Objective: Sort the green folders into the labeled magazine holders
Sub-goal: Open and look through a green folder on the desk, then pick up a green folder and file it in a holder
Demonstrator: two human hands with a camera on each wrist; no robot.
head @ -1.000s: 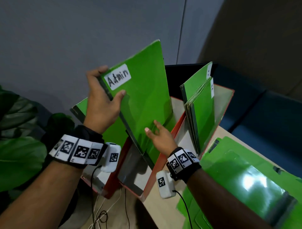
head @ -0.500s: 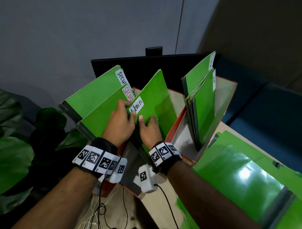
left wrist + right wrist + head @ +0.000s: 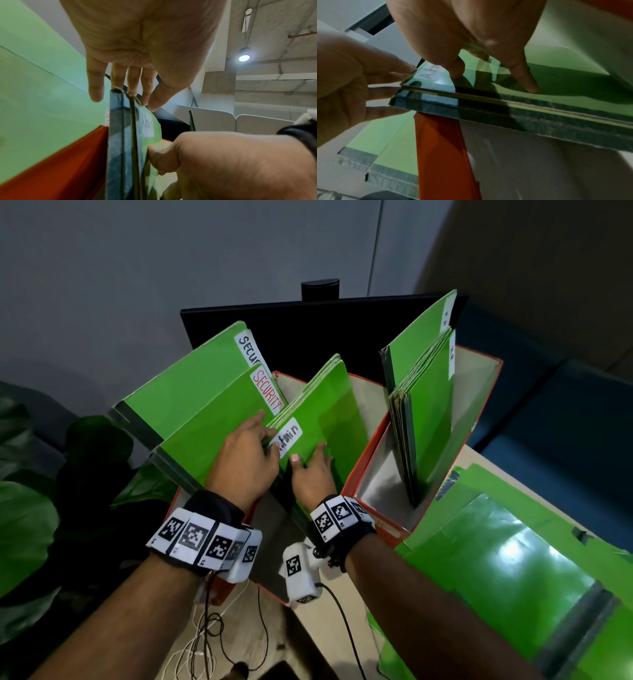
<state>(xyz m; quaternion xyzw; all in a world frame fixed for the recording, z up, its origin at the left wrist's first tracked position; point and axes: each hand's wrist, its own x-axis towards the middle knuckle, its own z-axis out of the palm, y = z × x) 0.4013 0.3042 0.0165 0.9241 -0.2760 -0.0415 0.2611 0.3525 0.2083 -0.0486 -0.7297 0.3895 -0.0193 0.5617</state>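
A green folder labeled "Admin" [image 3: 329,412] stands tilted in the middle red magazine holder [image 3: 356,477], in front of other green folders. My left hand [image 3: 265,436] is at its upper left corner, with straight fingers behind the stack and the thumb on the white label. In the left wrist view the spread fingers [image 3: 96,93] reach past the dark spines [image 3: 118,135]. My right hand [image 3: 310,460] presses flat on the folder's front face. The right wrist view shows its fingertips [image 3: 530,88] on the green cover [image 3: 556,83].
Two "Security" folders [image 3: 205,412] lean out of the left holder. More green folders [image 3: 431,412] stand in the right holder [image 3: 498,378]. A pile of green folders [image 3: 496,570] lies on the table at right. A black monitor [image 3: 308,326] stands behind, with plant leaves [image 3: 27,525] at left.
The Admin folder, held high a second ago, has gone down into the middle holder. Both hands came down with it. Little has changed in the last half second.
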